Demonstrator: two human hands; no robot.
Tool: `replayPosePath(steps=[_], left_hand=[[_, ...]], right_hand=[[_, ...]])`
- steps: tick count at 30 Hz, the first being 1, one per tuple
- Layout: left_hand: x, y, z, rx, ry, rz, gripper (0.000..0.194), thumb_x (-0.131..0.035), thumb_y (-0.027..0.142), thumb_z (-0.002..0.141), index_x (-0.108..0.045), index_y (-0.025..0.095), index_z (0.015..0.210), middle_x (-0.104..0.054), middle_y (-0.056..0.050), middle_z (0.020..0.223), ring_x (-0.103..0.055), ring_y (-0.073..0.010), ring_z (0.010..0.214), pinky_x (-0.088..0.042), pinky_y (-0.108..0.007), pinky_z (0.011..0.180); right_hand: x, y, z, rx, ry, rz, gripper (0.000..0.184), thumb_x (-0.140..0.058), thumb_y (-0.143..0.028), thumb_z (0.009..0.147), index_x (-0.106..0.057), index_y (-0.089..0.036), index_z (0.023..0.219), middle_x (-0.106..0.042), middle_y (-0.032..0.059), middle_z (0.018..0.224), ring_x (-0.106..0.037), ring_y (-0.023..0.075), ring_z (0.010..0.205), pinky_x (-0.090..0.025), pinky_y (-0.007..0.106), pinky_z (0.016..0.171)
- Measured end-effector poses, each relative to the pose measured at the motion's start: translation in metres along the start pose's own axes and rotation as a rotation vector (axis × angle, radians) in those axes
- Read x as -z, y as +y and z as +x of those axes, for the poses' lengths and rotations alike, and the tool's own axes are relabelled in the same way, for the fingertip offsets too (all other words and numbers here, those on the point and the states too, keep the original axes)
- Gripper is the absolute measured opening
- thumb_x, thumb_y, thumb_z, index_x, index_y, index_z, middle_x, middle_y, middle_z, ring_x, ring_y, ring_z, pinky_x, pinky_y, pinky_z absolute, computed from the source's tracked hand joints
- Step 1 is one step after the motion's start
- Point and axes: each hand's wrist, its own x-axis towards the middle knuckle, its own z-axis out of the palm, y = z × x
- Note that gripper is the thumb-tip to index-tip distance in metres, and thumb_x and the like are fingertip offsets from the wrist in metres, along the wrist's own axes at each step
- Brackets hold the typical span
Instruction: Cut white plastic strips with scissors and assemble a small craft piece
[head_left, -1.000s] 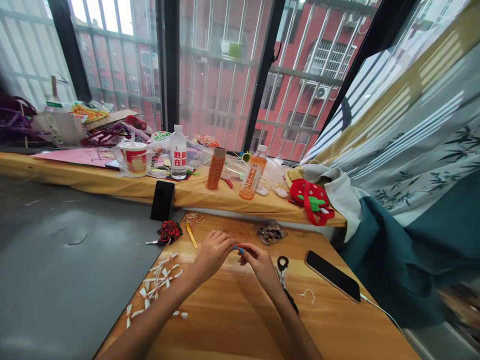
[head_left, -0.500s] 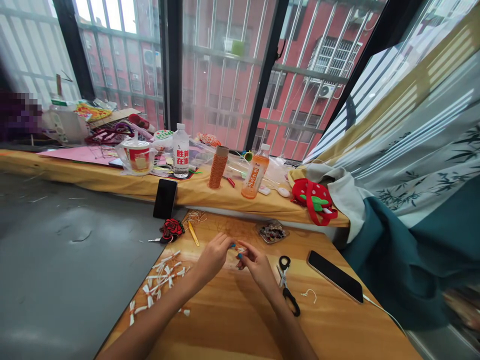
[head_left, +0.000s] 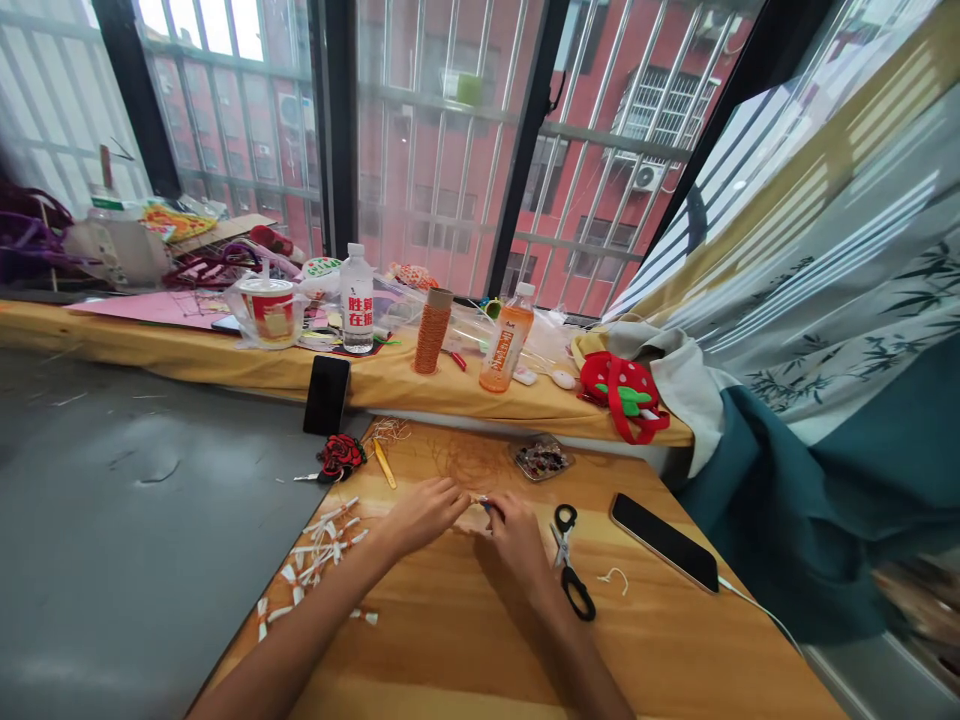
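Observation:
My left hand (head_left: 422, 512) and my right hand (head_left: 516, 535) meet over the wooden table (head_left: 465, 640), fingertips pinched together on a tiny piece I cannot make out. Thin orange thread (head_left: 469, 462) lies loose on the table just beyond them. Black-handled scissors (head_left: 568, 562) lie right beside my right hand. Several small white bow-like pieces (head_left: 315, 555) are scattered left of my left forearm.
A black phone (head_left: 663, 541) with a cable lies at the right. A small dish of beads (head_left: 540, 458), a red fabric rose (head_left: 339, 456) and a yellow tool (head_left: 384, 462) sit further back. The yellow sill (head_left: 225, 365) carries bottles, an orange thread spool (head_left: 433, 332), a cup and a strawberry pouch (head_left: 624, 395).
Both hands have lowered closer to the table and pressed nearer together. The view shifted slightly; the other things stay where they were.

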Motion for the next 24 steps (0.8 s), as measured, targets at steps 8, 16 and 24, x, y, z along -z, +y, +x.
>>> replayPosePath(steps=[8, 16, 24], left_hand=[[-0.002, 0.010, 0.001, 0.097, -0.041, -0.158, 0.023, -0.044, 0.010, 0.078, -0.051, 0.014, 0.099, -0.061, -0.005, 0.084, -0.054, -0.0175, 0.078, -0.041, -0.026, 0.067], [0.000, 0.009, -0.002, 0.197, -0.031, -0.333, 0.025, -0.038, 0.011, 0.079, -0.060, 0.018, 0.087, -0.065, -0.005, 0.075, -0.059, -0.0161, 0.070, -0.041, -0.022, 0.060], [0.000, 0.009, 0.001, 0.491, 0.089, -0.739, 0.028, -0.038, 0.013, 0.077, -0.063, 0.016, 0.090, -0.067, -0.003, 0.080, -0.060, -0.0130, 0.072, -0.043, -0.020, 0.066]], right_hand=[[-0.002, 0.005, 0.001, 0.115, 0.023, -0.329, 0.025, -0.038, -0.006, 0.076, -0.062, -0.012, 0.078, -0.060, 0.0101, 0.076, -0.053, 0.0181, 0.073, -0.038, 0.027, 0.069], [0.011, 0.022, 0.008, 0.021, 0.109, -0.253, 0.024, -0.040, -0.009, 0.072, -0.063, -0.013, 0.076, -0.060, 0.0101, 0.077, -0.054, 0.0192, 0.073, -0.039, 0.030, 0.071], [0.031, 0.041, 0.005, -0.084, 0.090, 0.039, 0.038, -0.037, -0.033, 0.077, -0.053, -0.013, 0.106, -0.060, 0.0071, 0.078, -0.054, 0.0134, 0.050, -0.043, 0.025, 0.045]])
